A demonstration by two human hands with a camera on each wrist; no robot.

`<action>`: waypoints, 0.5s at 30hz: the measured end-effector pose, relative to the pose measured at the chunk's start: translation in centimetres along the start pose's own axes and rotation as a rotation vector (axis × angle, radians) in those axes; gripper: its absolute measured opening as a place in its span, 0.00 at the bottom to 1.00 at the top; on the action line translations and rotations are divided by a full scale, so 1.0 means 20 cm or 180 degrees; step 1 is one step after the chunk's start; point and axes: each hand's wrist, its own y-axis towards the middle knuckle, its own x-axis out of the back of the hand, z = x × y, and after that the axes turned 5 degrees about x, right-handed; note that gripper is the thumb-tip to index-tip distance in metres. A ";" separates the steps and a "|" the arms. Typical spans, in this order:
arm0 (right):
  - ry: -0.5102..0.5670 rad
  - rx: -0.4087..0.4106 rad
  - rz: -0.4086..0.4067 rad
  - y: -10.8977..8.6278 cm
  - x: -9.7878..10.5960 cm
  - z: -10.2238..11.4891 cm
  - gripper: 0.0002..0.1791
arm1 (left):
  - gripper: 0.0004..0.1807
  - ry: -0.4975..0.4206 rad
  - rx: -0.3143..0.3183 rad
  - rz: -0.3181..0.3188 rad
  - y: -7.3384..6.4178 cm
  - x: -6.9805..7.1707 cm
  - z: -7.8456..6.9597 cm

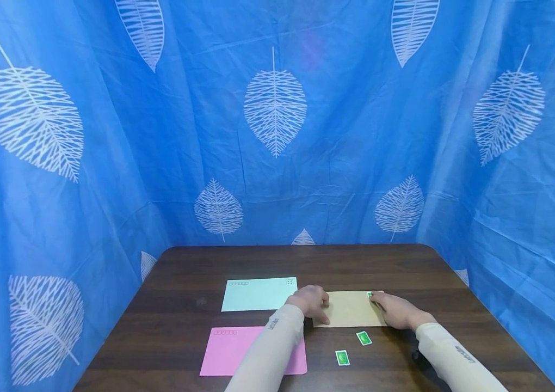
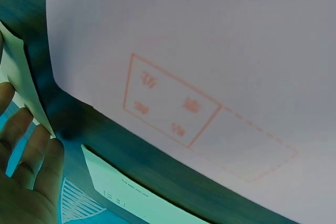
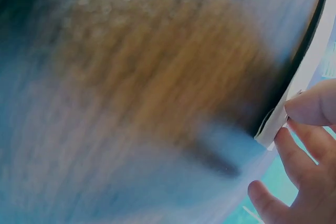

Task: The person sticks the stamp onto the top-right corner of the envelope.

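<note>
A tan envelope [image 1: 348,309] lies flat on the dark wooden table. My left hand [image 1: 309,302] rests on its left end, the fingers spread and fairly straight in the left wrist view. At the far right corner of this envelope, my right hand [image 1: 400,311] pinches a small green stamp [image 1: 370,294] with thumb and forefinger. The fingertips cover most of that stamp. In the right wrist view the thumb and fingers [image 3: 302,158] meet at the envelope's edge [image 3: 273,129]. Two more green stamps [image 1: 364,338] lie loose in front of the envelope.
A mint-green envelope [image 1: 258,294] lies behind and left of my left hand. Nearer, a pink envelope [image 1: 228,348] is partly covered by my left sleeve [image 1: 270,348]. A dark object [image 1: 421,359] shows under the right forearm. Blue leaf-patterned cloth [image 1: 277,179] hangs around the table.
</note>
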 end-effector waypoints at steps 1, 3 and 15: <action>-0.0017 -0.0010 -0.0009 0.00 0.00 0.00 0.23 | 0.20 0.0001 0.0003 0.0005 0.00 0.00 0.00; -0.0065 -0.0019 -0.0024 0.00 0.00 0.00 0.23 | 0.20 0.0005 -0.0002 0.0004 0.01 0.00 0.00; -0.0099 -0.0018 -0.0029 0.00 0.01 0.00 0.23 | 0.20 -0.0022 0.0049 0.0047 0.01 -0.01 0.00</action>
